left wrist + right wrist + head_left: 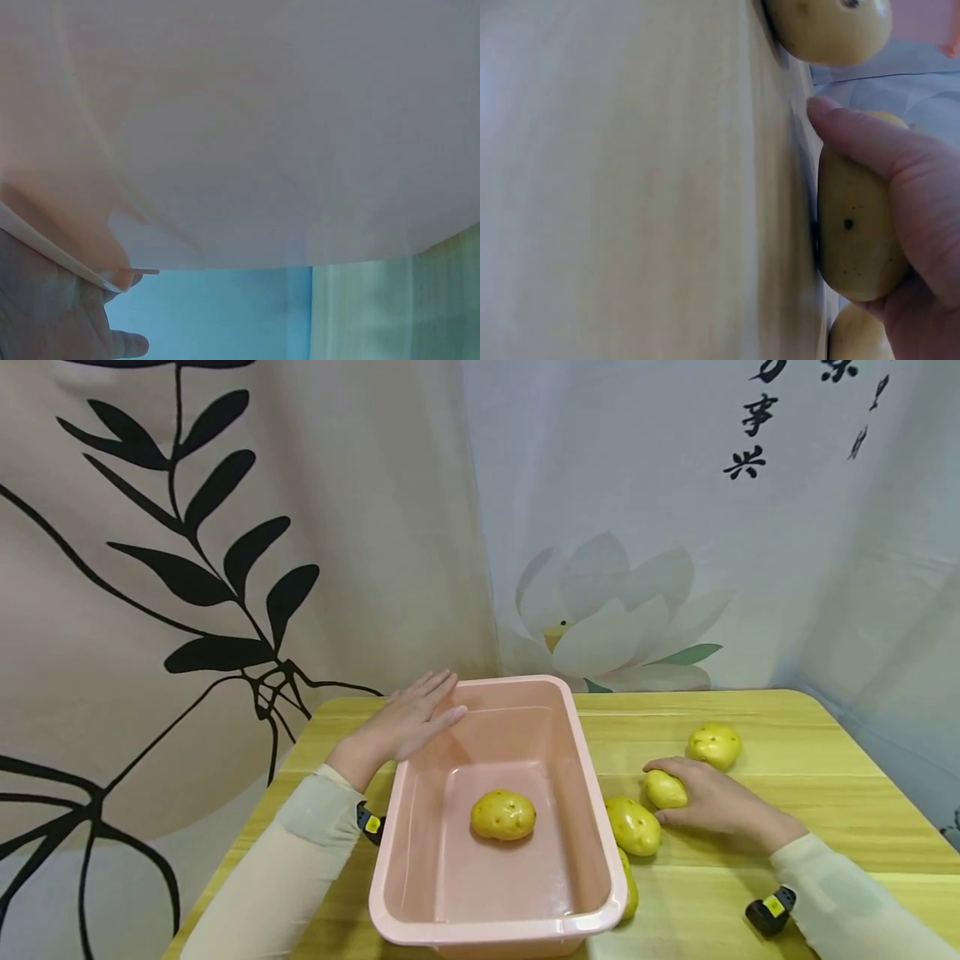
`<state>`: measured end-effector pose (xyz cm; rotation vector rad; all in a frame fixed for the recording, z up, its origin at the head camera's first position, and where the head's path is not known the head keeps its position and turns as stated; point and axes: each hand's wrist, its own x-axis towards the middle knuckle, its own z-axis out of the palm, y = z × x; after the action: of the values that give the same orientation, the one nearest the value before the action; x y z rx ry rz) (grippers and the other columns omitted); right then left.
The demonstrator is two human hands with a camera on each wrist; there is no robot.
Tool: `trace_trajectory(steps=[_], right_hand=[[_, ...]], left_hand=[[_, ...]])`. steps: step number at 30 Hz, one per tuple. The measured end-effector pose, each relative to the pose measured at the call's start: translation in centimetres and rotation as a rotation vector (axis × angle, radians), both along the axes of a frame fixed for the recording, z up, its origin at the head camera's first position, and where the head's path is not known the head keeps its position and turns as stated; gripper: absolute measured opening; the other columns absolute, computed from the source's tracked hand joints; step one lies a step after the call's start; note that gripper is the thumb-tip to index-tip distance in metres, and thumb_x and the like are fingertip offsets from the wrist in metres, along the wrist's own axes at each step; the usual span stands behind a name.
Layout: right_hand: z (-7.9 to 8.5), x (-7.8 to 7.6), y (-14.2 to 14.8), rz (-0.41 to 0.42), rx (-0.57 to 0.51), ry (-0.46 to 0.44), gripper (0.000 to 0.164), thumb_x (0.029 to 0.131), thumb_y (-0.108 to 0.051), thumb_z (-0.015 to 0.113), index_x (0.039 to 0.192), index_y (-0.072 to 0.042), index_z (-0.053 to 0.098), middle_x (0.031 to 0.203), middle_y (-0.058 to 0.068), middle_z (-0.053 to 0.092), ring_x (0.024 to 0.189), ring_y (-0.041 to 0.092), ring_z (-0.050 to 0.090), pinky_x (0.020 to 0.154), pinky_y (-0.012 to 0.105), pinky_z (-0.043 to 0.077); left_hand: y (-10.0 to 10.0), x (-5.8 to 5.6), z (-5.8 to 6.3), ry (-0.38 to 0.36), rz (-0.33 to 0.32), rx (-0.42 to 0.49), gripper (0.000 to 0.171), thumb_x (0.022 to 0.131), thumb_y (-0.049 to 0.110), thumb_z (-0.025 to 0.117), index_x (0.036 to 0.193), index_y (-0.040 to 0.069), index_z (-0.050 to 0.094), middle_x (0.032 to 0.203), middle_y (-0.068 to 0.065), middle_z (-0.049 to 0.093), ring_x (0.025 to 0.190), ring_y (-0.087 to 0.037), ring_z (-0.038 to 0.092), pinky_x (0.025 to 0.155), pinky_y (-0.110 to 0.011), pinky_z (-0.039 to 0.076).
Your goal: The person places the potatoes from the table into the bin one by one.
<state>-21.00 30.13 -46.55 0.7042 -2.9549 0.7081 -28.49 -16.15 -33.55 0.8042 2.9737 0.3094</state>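
Observation:
A pink plastic tub (495,893) stands on the table with one potato (503,815) lying on its bottom. My left hand (405,718) rests on the tub's far left rim, fingers straight; in the left wrist view, the tub's outer wall (225,150) fills most of the frame. To the right of the tub, my right hand (716,800) grips a yellow potato (666,789) between thumb and fingers. That held potato (859,217) is low, right at the tabletop in the right wrist view.
Another potato (633,827) lies against the tub's right side, and one more (630,889) is partly hidden under the rim. Behind my right hand sits a further potato (715,745). The wooden table (750,893) ends at a printed curtain (390,527).

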Motion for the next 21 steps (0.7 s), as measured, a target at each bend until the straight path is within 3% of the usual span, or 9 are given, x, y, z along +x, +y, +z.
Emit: trace_trajectory(steps=[8,17,21], right_hand=[[0.3,-0.3,0.1,-0.063,-0.078,0.004,0.07,0.077,-0.052,0.076,0.133,-0.016,0.054,0.127,0.011,0.06,0.116,0.033,0.056,0.093,0.055,0.045],[1.9,-0.8,-0.6,-0.082,-0.198,-0.041,0.063,0.081,-0.042,0.076,0.133,-0.017,0.053,0.105,0.003,0.065,0.082,0.014,0.059,0.069,0.033,0.049],[2.6,-1.0,-0.8,-0.068,-0.274,-0.059,0.058,0.083,-0.039,0.075,0.133,-0.02,0.052,0.106,0.003,0.064,0.082,0.014,0.059,0.067,0.029,0.049]], left_hand=[[0.1,0.0,0.2,0.008,-0.013,-0.006,0.08,0.094,0.07,0.017,0.156,0.02,0.014,0.161,-0.001,0.007,0.147,-0.026,0.003,0.113,-0.06,0.011],[0.2,0.0,0.1,-0.006,0.0,-0.015,0.08,0.094,0.071,0.015,0.156,0.021,0.012,0.161,0.0,0.006,0.147,-0.025,0.002,0.113,-0.059,0.01],[0.2,-0.1,0.1,0.001,0.001,-0.017,0.079,0.094,0.071,0.015,0.156,0.022,0.012,0.161,0.0,0.006,0.147,-0.025,0.003,0.113,-0.059,0.011]])
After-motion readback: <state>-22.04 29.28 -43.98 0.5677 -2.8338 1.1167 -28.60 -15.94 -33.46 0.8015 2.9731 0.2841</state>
